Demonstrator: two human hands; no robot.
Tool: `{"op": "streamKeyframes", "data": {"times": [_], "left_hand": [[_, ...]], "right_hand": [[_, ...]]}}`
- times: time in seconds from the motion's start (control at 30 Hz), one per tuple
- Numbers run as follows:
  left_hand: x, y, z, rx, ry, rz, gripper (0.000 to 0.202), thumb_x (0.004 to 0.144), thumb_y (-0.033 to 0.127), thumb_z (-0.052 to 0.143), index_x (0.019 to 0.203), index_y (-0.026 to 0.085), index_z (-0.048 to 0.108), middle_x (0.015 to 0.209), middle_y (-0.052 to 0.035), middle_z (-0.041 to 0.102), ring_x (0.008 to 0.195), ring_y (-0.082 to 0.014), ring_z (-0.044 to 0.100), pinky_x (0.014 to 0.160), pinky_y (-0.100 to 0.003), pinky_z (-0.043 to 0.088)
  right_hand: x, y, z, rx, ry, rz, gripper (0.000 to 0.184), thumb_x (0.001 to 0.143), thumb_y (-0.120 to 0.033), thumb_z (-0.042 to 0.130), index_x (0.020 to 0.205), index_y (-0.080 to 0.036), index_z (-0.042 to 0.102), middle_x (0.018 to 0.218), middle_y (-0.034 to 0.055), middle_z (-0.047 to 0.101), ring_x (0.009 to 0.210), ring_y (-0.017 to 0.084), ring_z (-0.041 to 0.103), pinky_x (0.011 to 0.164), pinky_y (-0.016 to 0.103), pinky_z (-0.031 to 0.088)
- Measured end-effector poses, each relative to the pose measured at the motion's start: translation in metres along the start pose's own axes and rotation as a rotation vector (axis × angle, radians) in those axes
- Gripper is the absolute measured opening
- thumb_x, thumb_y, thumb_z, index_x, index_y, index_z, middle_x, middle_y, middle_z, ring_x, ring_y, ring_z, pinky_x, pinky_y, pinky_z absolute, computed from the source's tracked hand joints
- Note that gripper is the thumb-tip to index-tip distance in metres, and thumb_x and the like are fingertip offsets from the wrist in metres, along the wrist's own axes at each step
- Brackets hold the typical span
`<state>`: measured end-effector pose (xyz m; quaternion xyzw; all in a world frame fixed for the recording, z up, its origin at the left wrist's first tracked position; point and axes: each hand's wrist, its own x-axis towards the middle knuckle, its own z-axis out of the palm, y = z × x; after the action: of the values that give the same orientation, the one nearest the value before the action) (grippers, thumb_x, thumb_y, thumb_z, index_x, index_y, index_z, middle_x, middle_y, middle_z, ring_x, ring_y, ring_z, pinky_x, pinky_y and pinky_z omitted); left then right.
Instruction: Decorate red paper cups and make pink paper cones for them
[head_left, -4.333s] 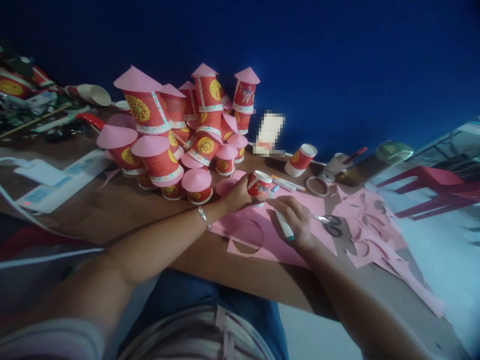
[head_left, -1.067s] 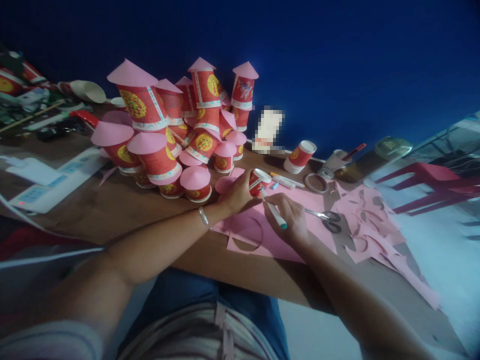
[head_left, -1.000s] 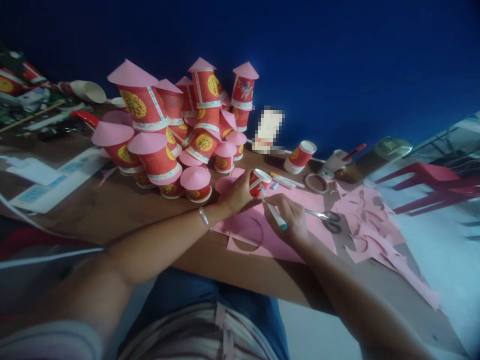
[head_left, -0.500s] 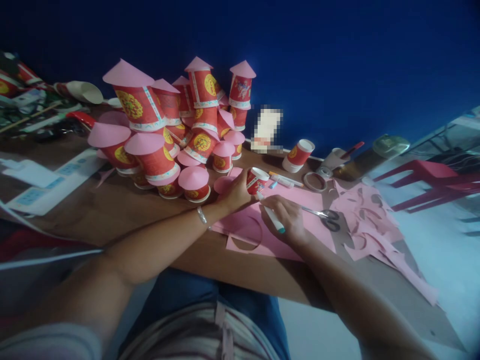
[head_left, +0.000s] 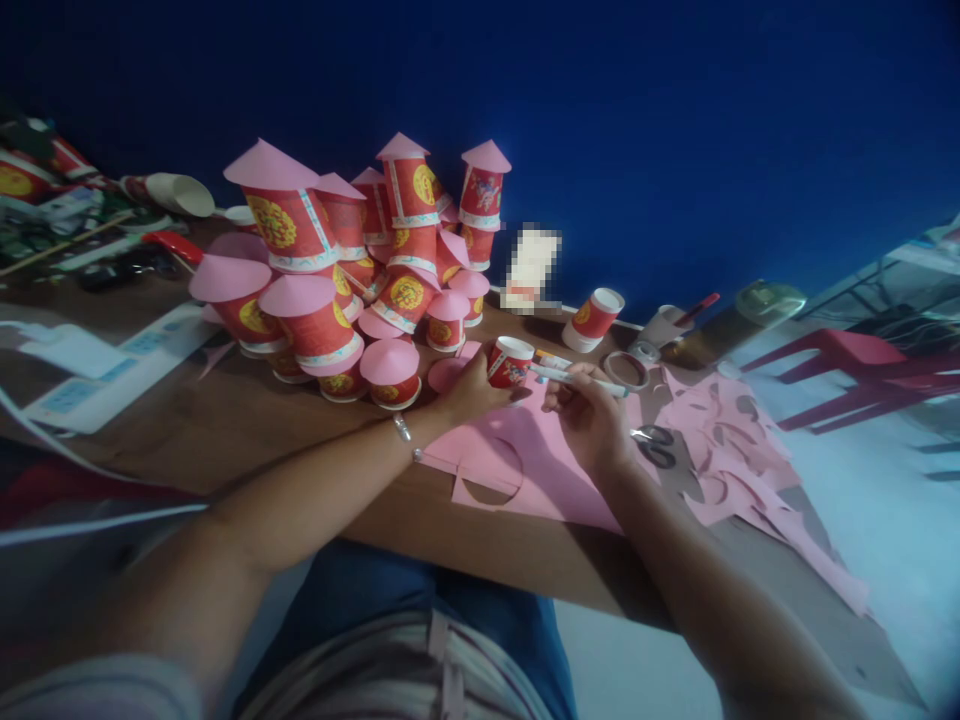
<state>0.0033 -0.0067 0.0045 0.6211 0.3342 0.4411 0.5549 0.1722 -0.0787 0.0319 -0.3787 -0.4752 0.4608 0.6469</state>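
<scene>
My left hand (head_left: 465,388) grips a small red paper cup (head_left: 509,361), held upside down against a pink paper sheet (head_left: 555,470) on the wooden table (head_left: 247,420). My right hand (head_left: 589,415) pinches a white marker (head_left: 577,376), now lying nearly level with its tip pointing at the cup. Under my hands the pink sheet shows a cut-out circle (head_left: 491,470). Scissors (head_left: 654,445) lie just right of my right hand.
A heap of red cups with pink cone lids (head_left: 352,270) stands behind my left hand. Farther right are a lone red cup (head_left: 592,318), a tape ring (head_left: 626,370), pink paper scraps (head_left: 727,440) and a red stool (head_left: 855,375). A white power strip (head_left: 105,365) lies at left.
My right hand has lifted off the pink sheet and turned the marker from upright to nearly level. The left hand still holds the cup in place.
</scene>
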Motion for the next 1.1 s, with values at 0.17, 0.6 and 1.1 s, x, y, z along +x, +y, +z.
{"op": "streamKeyframes", "data": {"times": [0.17,0.6,1.1], "left_hand": [[-0.002,0.009,0.001,-0.140,-0.053,-0.065,0.055,0.069,0.034,0.088,0.109,0.017,0.055,0.099,-0.0059,0.071,0.089,-0.0203,0.071,0.081,-0.038,0.061],[0.002,0.013,-0.011,-0.649,-0.261,-0.251,0.035,0.069,0.026,0.084,0.100,0.015,0.070,0.097,-0.0090,0.076,0.097,-0.0235,0.073,0.096,-0.046,0.059],[0.000,-0.007,-0.009,-0.336,-0.282,-0.135,0.067,0.065,0.032,0.086,0.121,0.018,0.053,0.105,-0.0069,0.070,0.096,-0.0221,0.070,0.083,-0.036,0.059]], "right_hand": [[-0.002,-0.002,-0.001,-0.074,0.039,-0.066,0.014,0.091,-0.034,0.065,0.087,-0.021,0.059,0.071,-0.0016,0.065,0.059,0.014,0.063,0.054,0.027,0.056],[-0.011,-0.014,0.003,-0.365,0.075,-0.295,0.014,0.095,-0.033,0.065,0.092,-0.020,0.062,0.069,-0.0027,0.066,0.060,0.014,0.065,0.057,0.028,0.054],[-0.023,-0.025,0.007,-1.089,-0.144,-0.906,0.026,0.091,-0.007,0.061,0.112,-0.022,0.058,0.081,0.0037,0.068,0.072,0.019,0.067,0.061,0.032,0.055]]}}
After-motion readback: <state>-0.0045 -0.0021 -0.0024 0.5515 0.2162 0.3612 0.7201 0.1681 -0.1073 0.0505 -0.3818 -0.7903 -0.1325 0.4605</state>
